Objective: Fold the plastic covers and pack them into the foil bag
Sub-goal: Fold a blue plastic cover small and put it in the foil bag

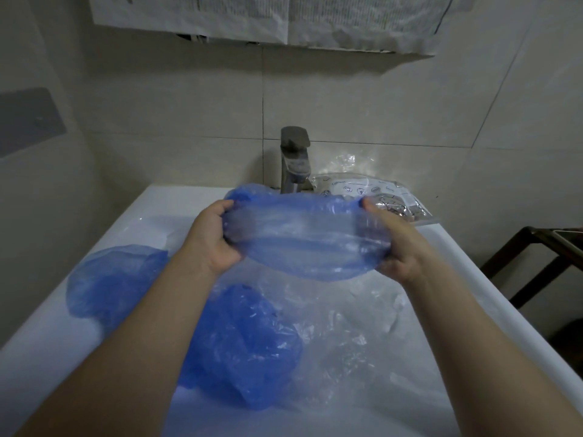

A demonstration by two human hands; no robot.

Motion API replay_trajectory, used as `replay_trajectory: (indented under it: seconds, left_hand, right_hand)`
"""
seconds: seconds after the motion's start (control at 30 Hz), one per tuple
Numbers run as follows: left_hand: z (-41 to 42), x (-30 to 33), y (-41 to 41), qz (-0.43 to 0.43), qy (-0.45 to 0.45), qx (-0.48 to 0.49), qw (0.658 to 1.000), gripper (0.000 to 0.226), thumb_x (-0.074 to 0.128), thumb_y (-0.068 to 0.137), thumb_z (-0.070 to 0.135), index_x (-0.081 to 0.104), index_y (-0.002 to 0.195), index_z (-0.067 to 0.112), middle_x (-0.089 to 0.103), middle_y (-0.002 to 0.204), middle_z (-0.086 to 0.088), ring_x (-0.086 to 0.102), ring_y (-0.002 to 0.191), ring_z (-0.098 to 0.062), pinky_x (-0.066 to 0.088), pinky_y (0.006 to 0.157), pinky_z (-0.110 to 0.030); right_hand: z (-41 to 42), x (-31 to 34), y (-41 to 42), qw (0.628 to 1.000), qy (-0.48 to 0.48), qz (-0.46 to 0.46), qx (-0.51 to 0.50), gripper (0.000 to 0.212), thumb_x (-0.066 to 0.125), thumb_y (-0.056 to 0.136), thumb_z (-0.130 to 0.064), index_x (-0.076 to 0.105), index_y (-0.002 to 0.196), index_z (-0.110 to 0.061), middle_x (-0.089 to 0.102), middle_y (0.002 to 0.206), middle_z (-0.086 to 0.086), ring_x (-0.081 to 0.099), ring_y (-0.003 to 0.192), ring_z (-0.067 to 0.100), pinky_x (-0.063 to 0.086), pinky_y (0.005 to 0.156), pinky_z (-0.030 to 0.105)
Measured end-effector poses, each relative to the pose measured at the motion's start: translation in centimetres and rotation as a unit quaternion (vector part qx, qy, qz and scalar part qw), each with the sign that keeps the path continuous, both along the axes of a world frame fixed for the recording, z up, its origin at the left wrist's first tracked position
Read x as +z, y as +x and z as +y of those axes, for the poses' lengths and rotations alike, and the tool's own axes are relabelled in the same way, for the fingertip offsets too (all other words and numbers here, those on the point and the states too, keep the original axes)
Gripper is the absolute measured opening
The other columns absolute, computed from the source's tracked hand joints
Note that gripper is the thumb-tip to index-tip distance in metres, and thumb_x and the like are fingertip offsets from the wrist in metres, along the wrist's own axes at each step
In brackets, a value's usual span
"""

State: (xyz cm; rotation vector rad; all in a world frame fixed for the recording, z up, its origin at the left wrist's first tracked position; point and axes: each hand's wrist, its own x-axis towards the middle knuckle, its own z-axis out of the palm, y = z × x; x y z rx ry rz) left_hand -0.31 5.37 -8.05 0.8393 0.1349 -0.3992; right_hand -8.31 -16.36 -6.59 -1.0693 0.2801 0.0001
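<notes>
We found the left hand (217,238) and right hand (391,244) each gripping one end of a blue plastic cover (303,234), stretched above the basin (132,212). We judged folding to be under way; next the ends must meet. Two more covers (243,342) lay below. The foil bag (375,197) sat beside the tap (295,159), with open room between.

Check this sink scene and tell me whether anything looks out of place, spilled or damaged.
Nothing looks spilled or torn. The oddity is the setting: loose blue covers and clear plastic lie crumpled across the white sink, unfolded. The left hand and right hand stretch one blue cover; the foil bag sits beside the faucet.
</notes>
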Motion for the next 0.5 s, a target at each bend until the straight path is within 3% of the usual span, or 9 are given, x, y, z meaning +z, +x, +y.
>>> replay_trajectory:
  seconds: [0.07,0.13,0.2,0.27,0.33,0.4,0.5]
  left_hand:
    - [0.3,0.5,-0.5,-0.029,0.026,-0.011,0.999,0.029,0.045,0.09,0.023,0.051,0.062,0.017,0.053,0.049,0.004,0.053,0.043,-0.01,0.045,0.048,-0.015]
    - [0.8,0.7,-0.7,-0.066,0.001,-0.051,0.997,0.013,0.059,0.076,0.026,0.055,0.066,0.019,0.052,0.06,0.005,0.051,0.053,-0.009,0.04,0.054,-0.021]
    - [0.8,1.3,-1.6,-0.105,-0.06,-0.081,0.989,0.012,0.065,0.066,0.027,0.06,0.059,0.018,0.049,0.055,0.006,0.044,0.044,-0.005,0.03,0.046,-0.016]
    - [0.8,1.4,-1.9,-0.117,-0.129,-0.097,0.98,0.022,0.058,0.069,0.027,0.067,0.057,0.012,0.059,0.051,-0.001,0.052,0.035,-0.009,0.037,0.035,-0.012]
    - [0.7,1.6,-2.3,-0.137,-0.181,-0.146,0.963,0.025,0.064,0.072,0.023,0.075,0.081,0.002,0.072,0.079,-0.015,0.069,0.058,-0.02,0.054,0.05,-0.023]
    - [0.7,0.9,-1.8,-0.173,-0.14,-0.144,0.964,0.041,0.08,0.063,0.031,0.075,0.095,0.008,0.071,0.088,-0.011,0.067,0.073,-0.023,0.054,0.062,-0.027]
    - [0.7,-0.1,-1.3,-0.188,-0.013,-0.087,0.978,0.037,0.082,0.052,0.03,0.076,0.086,0.019,0.065,0.074,-0.001,0.06,0.064,-0.013,0.05,0.053,-0.02]
  right_hand:
    - [-0.5,-0.1,-0.4,0.999,-0.031,0.004,0.035,0.025,0.063,0.072,-0.038,0.071,0.061,-0.017,0.069,0.065,0.002,0.067,0.056,0.016,0.057,0.053,0.028]
    - [-1.2,-0.2,-0.6,0.997,0.007,-0.019,0.072,0.038,0.076,0.055,-0.048,0.074,0.074,-0.015,0.072,0.077,0.005,0.07,0.068,0.019,0.059,0.062,0.033]
    - [-2.0,-0.6,-0.5,0.99,0.069,-0.072,0.1,0.066,0.091,0.035,-0.047,0.073,0.088,-0.013,0.072,0.09,0.007,0.07,0.08,0.023,0.058,0.07,0.038]
    - [-2.2,-1.2,-0.3,0.981,0.089,-0.136,0.106,0.059,0.095,0.028,-0.035,0.076,0.08,-0.014,0.073,0.087,0.005,0.07,0.08,0.02,0.058,0.071,0.034]
    - [-1.8,-1.5,-0.1,0.975,0.083,-0.171,0.113,0.056,0.095,0.029,-0.023,0.076,0.08,-0.013,0.073,0.083,0.004,0.07,0.076,0.017,0.057,0.071,0.029]
    - [-0.9,-1.5,-0.1,0.973,0.084,-0.171,0.127,0.054,0.093,0.032,-0.013,0.076,0.082,-0.009,0.072,0.076,0.005,0.069,0.067,0.014,0.057,0.063,0.024]
    - [0.0,-1.3,-0.2,0.975,0.121,-0.145,0.117,0.026,0.077,0.045,-0.004,0.074,0.071,-0.003,0.067,0.059,0.007,0.065,0.05,0.012,0.053,0.049,0.021]
